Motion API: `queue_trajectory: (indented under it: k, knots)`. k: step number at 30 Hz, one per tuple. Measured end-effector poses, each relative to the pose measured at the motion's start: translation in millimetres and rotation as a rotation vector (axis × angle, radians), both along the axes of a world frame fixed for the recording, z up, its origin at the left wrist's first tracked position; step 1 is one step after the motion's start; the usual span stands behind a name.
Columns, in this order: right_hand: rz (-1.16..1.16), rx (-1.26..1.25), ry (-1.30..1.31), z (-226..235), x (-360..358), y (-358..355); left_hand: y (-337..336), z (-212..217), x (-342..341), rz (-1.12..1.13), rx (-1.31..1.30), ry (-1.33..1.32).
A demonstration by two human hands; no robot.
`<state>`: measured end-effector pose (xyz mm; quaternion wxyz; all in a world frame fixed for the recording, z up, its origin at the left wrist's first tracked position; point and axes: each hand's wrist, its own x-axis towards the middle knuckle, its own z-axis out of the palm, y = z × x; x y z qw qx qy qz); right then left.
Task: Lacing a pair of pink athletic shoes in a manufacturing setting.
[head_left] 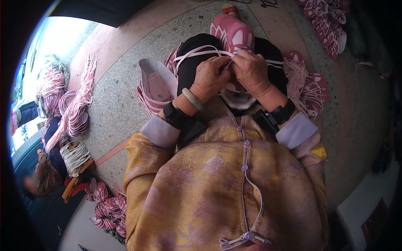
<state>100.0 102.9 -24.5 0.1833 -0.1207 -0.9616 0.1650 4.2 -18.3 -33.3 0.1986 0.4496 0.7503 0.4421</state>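
A pink and white shoe upper point(239, 38) lies across my dark-trousered lap, its opening toward me. A long pale shoelace point(190, 53) runs over my thighs to the eyelets. My left hand point(210, 78) is closed at the left of the upper, thumb and fingers pinching at the lace; something small and shiny shows at its fingertips, too small to name. Close against it, my right hand point(251, 73) bends its fingers onto the lace and the eyelet edge. The fingers partly hide the lacing.
Stacked pink uppers with a pale insole point(158, 85) stand beside my left leg. More uppers and laces point(307, 85) lie to the right, with another pile point(328, 23) farther off. At left are lace bundles point(79, 100), a wound cord reel point(76, 157) and another person point(48, 173).
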Motion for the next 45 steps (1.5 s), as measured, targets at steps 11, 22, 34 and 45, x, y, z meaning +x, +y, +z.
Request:
queue_trajectory:
  k: [11, 22, 34, 45]
  knots:
    - [0.077, 0.199, -0.037, 60.7, 63.7, 21.5, 19.1, 33.0, 7.4, -0.092, 0.19, 0.028]
    - [0.03, 0.16, 0.138, 64.8, 88.1, 15.6, 47.3, 45.3, 25.6, -0.482, 0.077, 0.053]
    - [-0.079, -0.438, 0.148, 13.5, 66.6, 11.6, 11.6, 29.9, 0.4, -0.119, -0.066, 0.386]
    - [-0.086, -0.413, 0.244, 1.4, 62.8, 16.6, 26.3, 36.4, 3.2, -0.282, -0.134, 0.692]
